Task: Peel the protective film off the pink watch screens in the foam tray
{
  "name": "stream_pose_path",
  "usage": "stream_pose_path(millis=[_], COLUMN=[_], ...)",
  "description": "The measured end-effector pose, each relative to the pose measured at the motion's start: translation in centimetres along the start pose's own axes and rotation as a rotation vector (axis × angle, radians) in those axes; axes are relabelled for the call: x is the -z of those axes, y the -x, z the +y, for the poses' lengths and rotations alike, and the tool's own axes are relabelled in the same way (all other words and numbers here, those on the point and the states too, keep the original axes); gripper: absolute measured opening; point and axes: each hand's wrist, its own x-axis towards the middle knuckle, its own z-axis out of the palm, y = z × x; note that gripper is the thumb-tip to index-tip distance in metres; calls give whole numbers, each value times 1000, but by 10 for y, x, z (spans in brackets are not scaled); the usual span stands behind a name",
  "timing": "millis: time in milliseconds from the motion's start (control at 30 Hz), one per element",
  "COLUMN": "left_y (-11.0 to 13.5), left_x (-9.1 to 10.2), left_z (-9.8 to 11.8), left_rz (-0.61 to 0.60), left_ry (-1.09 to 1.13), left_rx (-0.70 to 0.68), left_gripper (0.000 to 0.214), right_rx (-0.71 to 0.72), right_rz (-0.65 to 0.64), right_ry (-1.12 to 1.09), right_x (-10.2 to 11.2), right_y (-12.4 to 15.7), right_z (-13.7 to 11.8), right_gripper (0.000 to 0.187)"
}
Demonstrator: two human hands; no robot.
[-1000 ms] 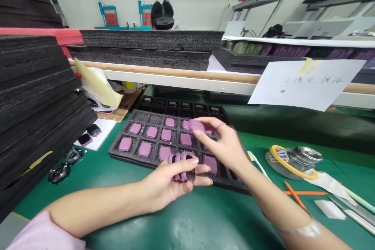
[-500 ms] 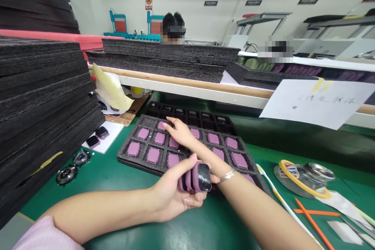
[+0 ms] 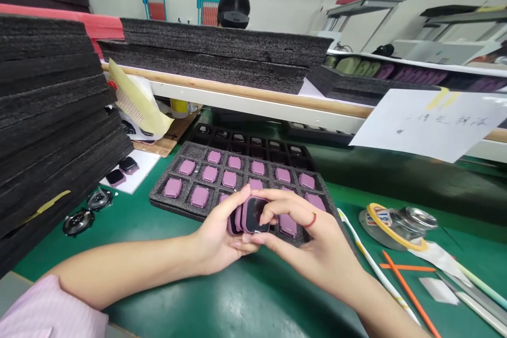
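Left hand (image 3: 219, 235) grips pink smartwatches (image 3: 255, 215) on edge, screen rightward; right fingers (image 3: 277, 199) pinching.

- We note stacked black foam sheets (image 3: 51, 116) at left.
- We record a paper notice (image 3: 428, 124) in front of the wooden rail (image 3: 237, 90).
- We observe a yellow tape roll (image 3: 369, 216) and crossed orange sticks (image 3: 404, 288) on the green mat (image 3: 237, 301).
- We see a co-worker (image 3: 233, 10) beyond the foam.

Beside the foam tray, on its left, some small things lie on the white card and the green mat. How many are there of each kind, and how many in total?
Square watches with dark faces on the white card: 2
Round black discs on the green mat: 2
Total: 4
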Motion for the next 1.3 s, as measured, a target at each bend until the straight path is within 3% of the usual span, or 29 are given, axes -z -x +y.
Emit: stream_pose_path(millis=[200,333,400,467,567,667,767,1033,1133,1200,1300], left_y=[2,3,4,6,8,8,8,8,8,8,7], left_x=[0,-2,-4,-5,-7,-8,-9,-10,-10,-10,-9], left_z=[-2,-1,0,2,2,2,2,2,2,2,2], left_rz=[-33,-47,-60,-69,-58,-41,-27,-11,-32,-59,-87], left_ry=[-54,-61,-57,-56,-84,-124,-146,-178,-183,-169,-148], left_rx=[-12,41,61,64,38,11,11,18,7,10,18], left_gripper=[37,41,43,43,42,39,38,42,39,38,40], right_rx=[-13,-92,-117,-114,-97,-79,-53,-21,-32,-43,23], right_rz=[110,445,519,407,149,64,62,53,37,92,219], right_ry=[-79,-173,-232,-282,-237,-168,-174,-162,-154,-182,-122], right_x=[-2,3,4,5,1,-3,-3,-2,-2,1,10], right_y=[-1,2,5,8,11,10,9,10,11,14,23], right_z=[-1,-4,-6,-6,-3,1,2,1,1,1,0], right_gripper=[7,11,10,17,58,57,49,51,61,71,60])
